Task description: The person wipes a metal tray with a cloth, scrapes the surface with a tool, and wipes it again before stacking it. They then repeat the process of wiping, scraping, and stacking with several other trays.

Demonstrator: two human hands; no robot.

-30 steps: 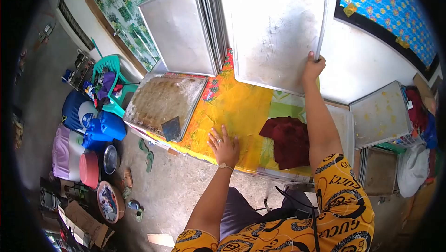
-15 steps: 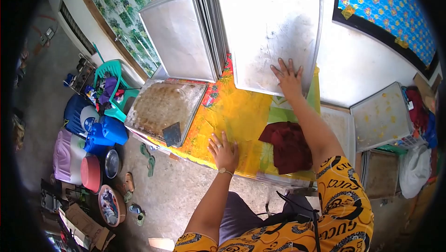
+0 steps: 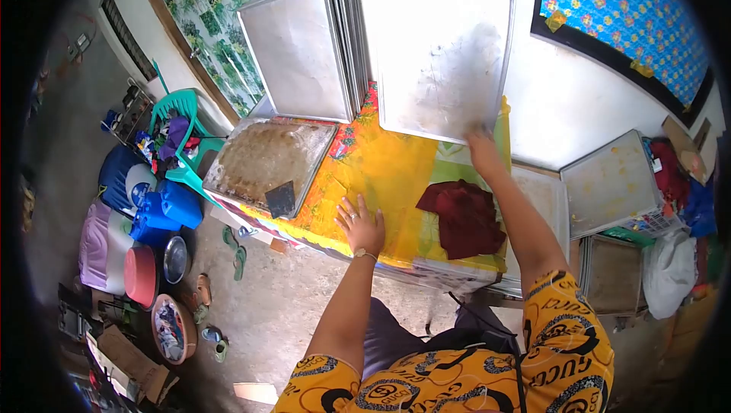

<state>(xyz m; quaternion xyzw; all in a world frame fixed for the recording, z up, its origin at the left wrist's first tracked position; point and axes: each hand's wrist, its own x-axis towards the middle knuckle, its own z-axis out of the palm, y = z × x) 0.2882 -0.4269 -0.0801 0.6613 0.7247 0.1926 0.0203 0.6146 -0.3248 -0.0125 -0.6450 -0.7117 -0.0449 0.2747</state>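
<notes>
Yellow patterned short-sleeved top (image 3: 434, 382), dark trousers, left-wrist bracelet (image 3: 365, 253), left-hand ring.

Reads "GUCCI" in black capitals on the yellow, short-sleeved, patterned cloth shirt (image 3: 457, 375), repeated across front and right sleeve (image 3: 567, 325).

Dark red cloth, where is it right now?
In the head view, the dark red cloth lies right of centre on the table, near its front edge, between the left hand and the right forearm.
</notes>
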